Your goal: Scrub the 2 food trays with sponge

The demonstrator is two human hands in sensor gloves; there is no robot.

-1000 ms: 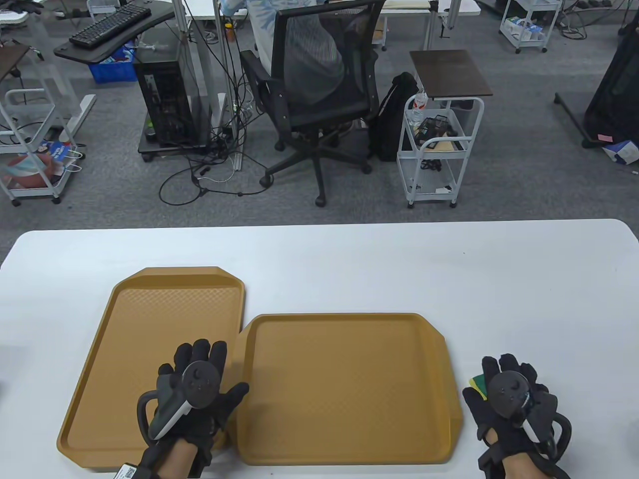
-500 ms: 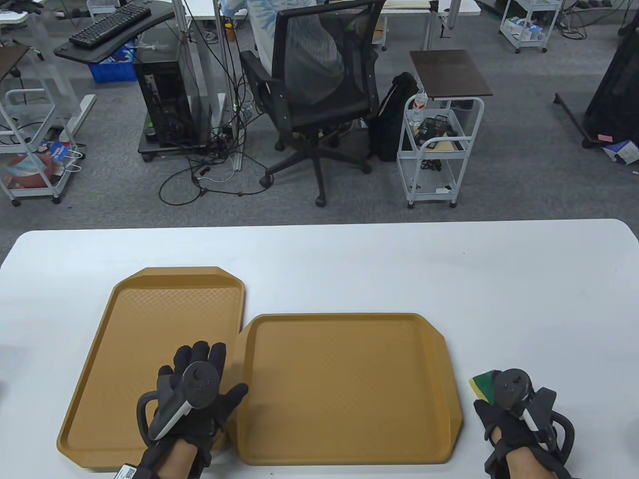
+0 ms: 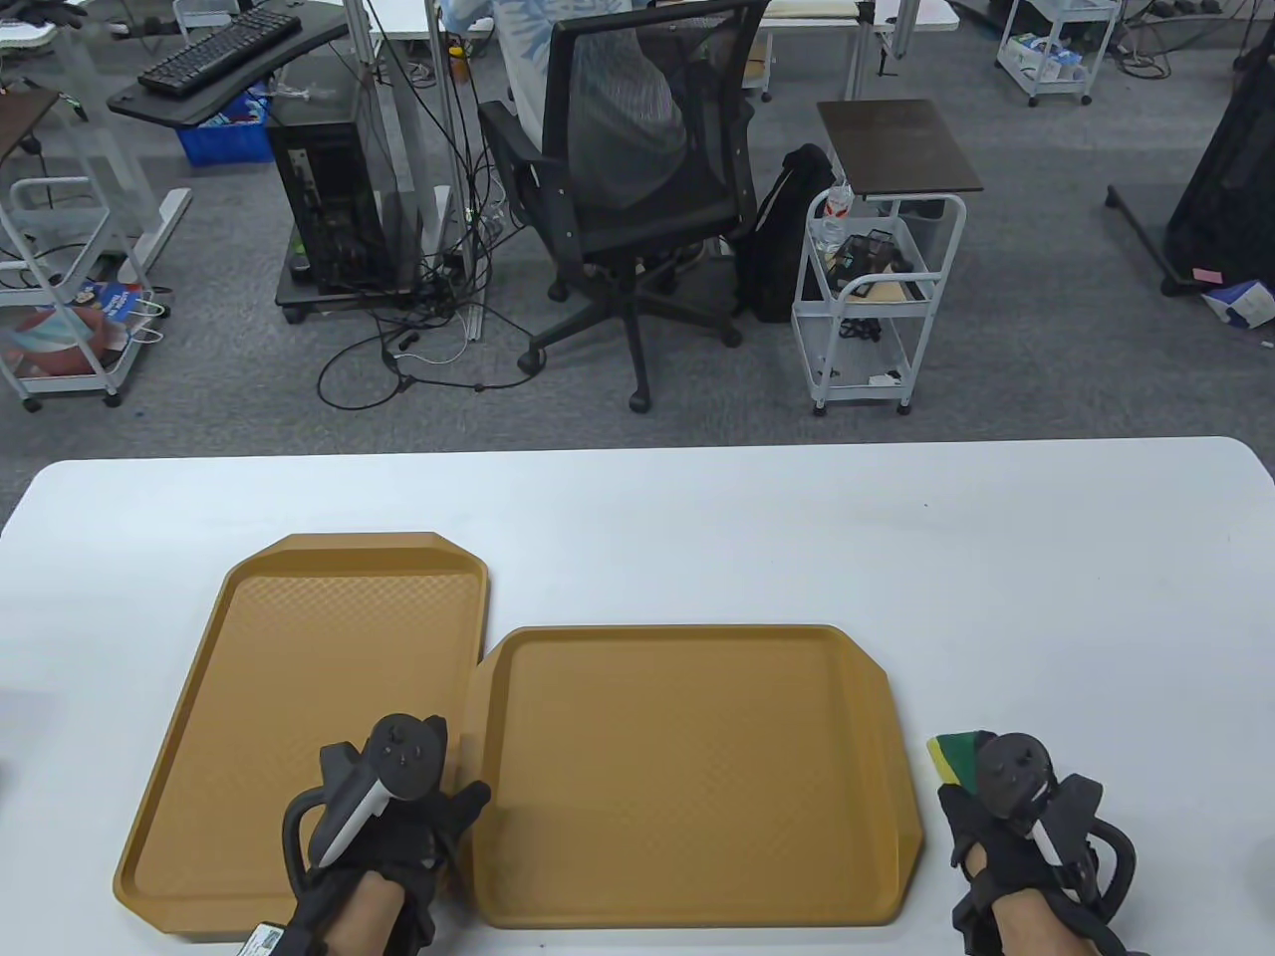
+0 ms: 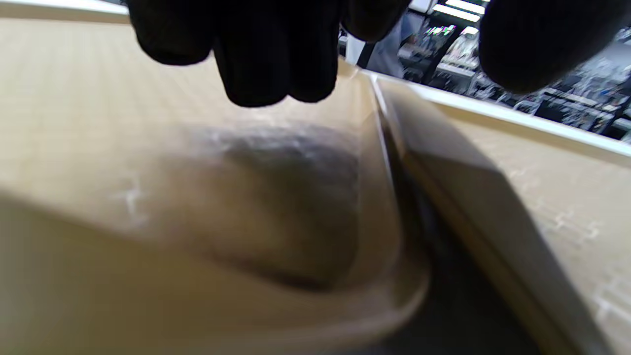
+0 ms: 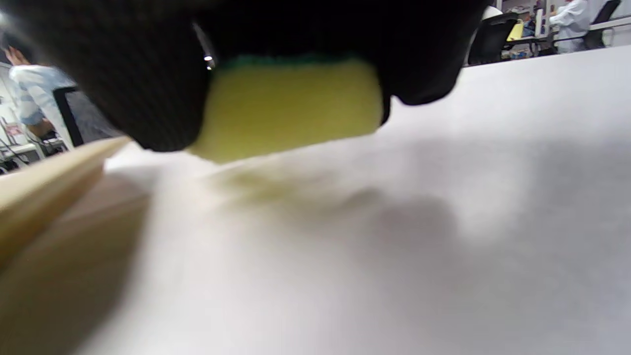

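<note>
Two brown food trays lie side by side on the white table: the left tray point(image 3: 299, 677) runs lengthwise away from me and the right tray point(image 3: 687, 757) lies crosswise. My left hand point(image 3: 398, 817) hovers over the near right corner of the left tray point(image 4: 98, 123), fingers loosely bent and holding nothing, thumb reaching toward the right tray's rim point(image 4: 468, 162). Right of the trays, my right hand point(image 3: 996, 827) grips a yellow sponge with a green top point(image 3: 951, 757). In the right wrist view the sponge point(image 5: 291, 106) sits between thumb and fingers, just above the table.
The white table point(image 3: 996, 597) stretches bare behind and to the right of the trays. The right tray's edge point(image 5: 44, 187) lies close to the left of the sponge. Beyond the table stand an office chair point(image 3: 637, 199) and a small white cart point(image 3: 877, 299).
My right hand has closed its fingers round the sponge and shifted it slightly left. My left hand has drawn back toward the near edge, its outstretched fingers now bent under the tracker.
</note>
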